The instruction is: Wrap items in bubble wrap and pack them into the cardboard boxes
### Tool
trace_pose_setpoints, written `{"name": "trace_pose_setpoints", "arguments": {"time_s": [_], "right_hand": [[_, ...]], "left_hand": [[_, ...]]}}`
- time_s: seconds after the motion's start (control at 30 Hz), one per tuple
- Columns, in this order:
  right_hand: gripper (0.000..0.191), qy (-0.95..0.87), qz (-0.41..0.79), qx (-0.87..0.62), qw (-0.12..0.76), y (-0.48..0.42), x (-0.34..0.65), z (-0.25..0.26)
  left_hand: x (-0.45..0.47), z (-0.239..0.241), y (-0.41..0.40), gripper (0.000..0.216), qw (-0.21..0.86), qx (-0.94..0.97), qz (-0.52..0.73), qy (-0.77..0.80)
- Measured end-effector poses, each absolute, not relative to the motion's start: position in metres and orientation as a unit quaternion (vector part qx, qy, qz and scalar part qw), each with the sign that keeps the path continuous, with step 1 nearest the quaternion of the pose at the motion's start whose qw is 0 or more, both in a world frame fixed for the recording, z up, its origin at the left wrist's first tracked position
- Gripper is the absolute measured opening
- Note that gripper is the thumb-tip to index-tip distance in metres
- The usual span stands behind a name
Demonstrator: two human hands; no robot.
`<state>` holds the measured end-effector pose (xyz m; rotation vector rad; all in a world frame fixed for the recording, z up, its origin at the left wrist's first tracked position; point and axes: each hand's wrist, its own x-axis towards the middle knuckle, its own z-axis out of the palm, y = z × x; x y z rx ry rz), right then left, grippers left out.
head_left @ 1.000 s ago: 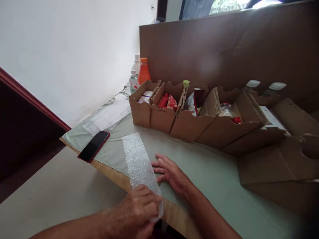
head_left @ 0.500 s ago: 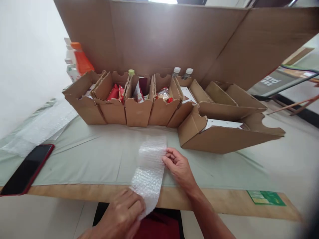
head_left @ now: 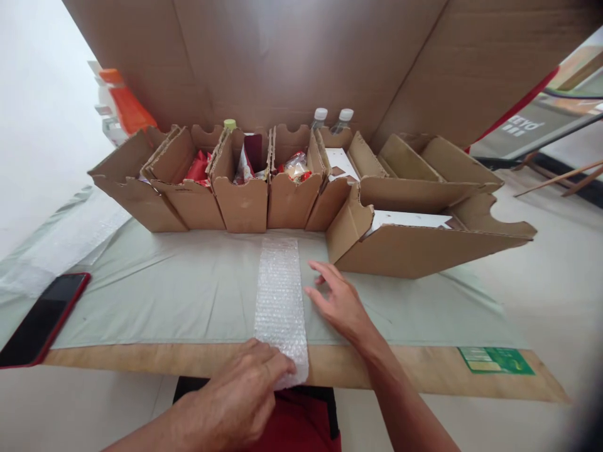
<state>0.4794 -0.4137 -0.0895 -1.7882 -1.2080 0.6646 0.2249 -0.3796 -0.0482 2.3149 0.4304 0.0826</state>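
A long strip of clear bubble wrap (head_left: pixel 279 295) lies flat on the pale green sheet (head_left: pixel 164 295), running from the table's front edge toward the cardboard boxes. My left hand (head_left: pixel 245 389) presses its fingers on the near end of the strip at the table edge. Just right of the strip, my right hand (head_left: pixel 336 301) rests open with its fingers stretched out on the sheet, holding nothing.
A row of open cardboard boxes (head_left: pixel 240 194) with red snack packets and bottles stands at the back, against a tall cardboard wall. A larger box (head_left: pixel 424 245) lies open at the right. A red-cased phone (head_left: pixel 40 320) lies at the left, and a green sticker (head_left: pixel 497 360) at the right front.
The view has swung to face the boxes head-on. The bubble wrap was lifted and bent; now it lies straight and flat. My right hand has let go of its edge and opened.
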Motion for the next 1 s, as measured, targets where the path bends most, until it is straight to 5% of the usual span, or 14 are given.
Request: {"name": "trace_pose_setpoints", "arguments": {"time_s": [0.17,0.3,0.43,0.77,1.0], "right_hand": [[0.059,-0.542,0.407,-0.605,0.418,-0.479,0.459,-0.085],[0.043,-0.51,0.231,-0.725,0.402,-0.477,0.428,-0.117],[0.042,-0.546,0.063,-0.755,0.357,-0.461,0.417,-0.138],[0.026,-0.639,-0.034,-0.701,0.316,-0.48,0.426,-0.114],[0.024,-0.709,0.047,-0.625,0.323,-0.475,0.413,-0.112]], "left_hand": [[0.26,-0.055,-0.34,0.041,0.289,0.941,-0.004,0.178],[0.272,-0.075,-0.321,0.041,0.196,0.957,0.046,0.211],[0.242,-0.09,-0.336,0.026,0.154,0.935,0.237,0.214],[0.219,-0.112,-0.362,0.022,0.201,0.948,0.195,0.155],[0.219,-0.1,-0.356,0.022,0.245,0.922,0.25,0.166]]}}
